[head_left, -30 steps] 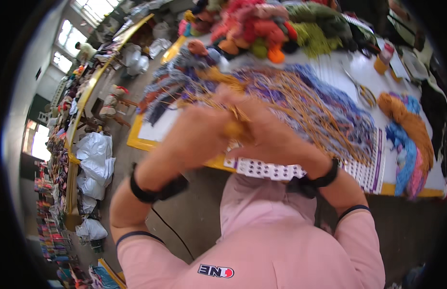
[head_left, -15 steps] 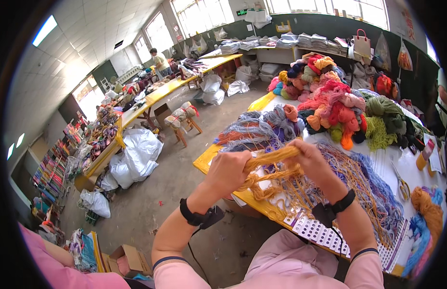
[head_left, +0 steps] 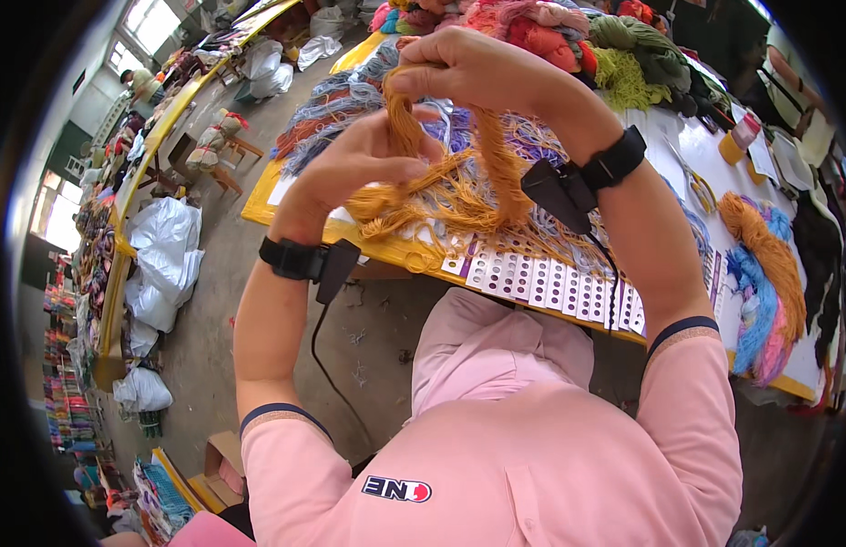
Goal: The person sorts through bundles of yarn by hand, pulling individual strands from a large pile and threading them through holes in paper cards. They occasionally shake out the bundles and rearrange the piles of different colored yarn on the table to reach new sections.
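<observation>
A mustard-yellow yarn skein (head_left: 500, 169) hangs in a loop from my right hand (head_left: 473, 68), raised over the table with its thumb and fingers closed on the top of the strands. Lower and to the left is my left hand (head_left: 364, 164), its thumb and fingers apart around one hanging side of the loop, not closed on it. The lower strands trail onto loose blue, purple and mustard yarn (head_left: 541, 137) on the table. Below them, along the front edge, lie white cards with rows of round dark spots (head_left: 541, 283).
Red, pink and green skeins (head_left: 532, 32) are heaped at the back. To the right are scissors (head_left: 703, 193), a yellow bottle (head_left: 739, 141) and an orange, blue and pink yarn bundle (head_left: 760, 255). White sacks (head_left: 163, 260) stand left, beside another long table (head_left: 172, 114).
Both hands have risen toward me, and the view has tipped down. The left hand's fingers have opened from the yarn; the right still holds the skein, now hanging in a loop.
</observation>
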Tool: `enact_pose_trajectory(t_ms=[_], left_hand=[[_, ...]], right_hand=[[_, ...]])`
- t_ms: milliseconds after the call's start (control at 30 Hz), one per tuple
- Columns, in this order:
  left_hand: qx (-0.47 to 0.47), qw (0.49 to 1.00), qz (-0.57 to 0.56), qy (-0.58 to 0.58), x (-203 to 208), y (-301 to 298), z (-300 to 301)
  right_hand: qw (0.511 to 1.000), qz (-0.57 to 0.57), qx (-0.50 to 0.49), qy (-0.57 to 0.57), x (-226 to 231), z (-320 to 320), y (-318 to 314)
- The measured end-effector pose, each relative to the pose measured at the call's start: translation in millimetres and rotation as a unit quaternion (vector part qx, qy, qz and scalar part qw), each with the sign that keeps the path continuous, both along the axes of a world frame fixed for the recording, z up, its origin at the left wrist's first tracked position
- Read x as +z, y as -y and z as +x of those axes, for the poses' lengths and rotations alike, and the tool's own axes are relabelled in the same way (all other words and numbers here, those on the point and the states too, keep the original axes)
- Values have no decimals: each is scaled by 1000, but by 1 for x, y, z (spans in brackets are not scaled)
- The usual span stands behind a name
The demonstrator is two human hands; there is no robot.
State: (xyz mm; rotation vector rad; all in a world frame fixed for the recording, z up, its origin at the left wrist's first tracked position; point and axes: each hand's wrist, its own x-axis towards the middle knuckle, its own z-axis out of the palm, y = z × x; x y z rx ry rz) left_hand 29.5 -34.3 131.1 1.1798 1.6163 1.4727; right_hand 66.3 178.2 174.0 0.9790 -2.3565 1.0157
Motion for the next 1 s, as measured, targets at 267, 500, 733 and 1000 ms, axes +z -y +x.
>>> enact_pose_trajectory(t_ms=[267,500,733,1000], left_hand=[[61,988,-141,4,10,23,-4],[-10,978,-201,-54,12,17,9],[-26,883,343,318,21,-43,44],[273,898,51,-341,17,4,0]], right_hand=[[977,157,-81,120,-6,34,-44],[966,162,-100,178,-33,39,-52],[834,-271,184,445,-66,50,14],[882,-157,35,444,-43,61,5]])
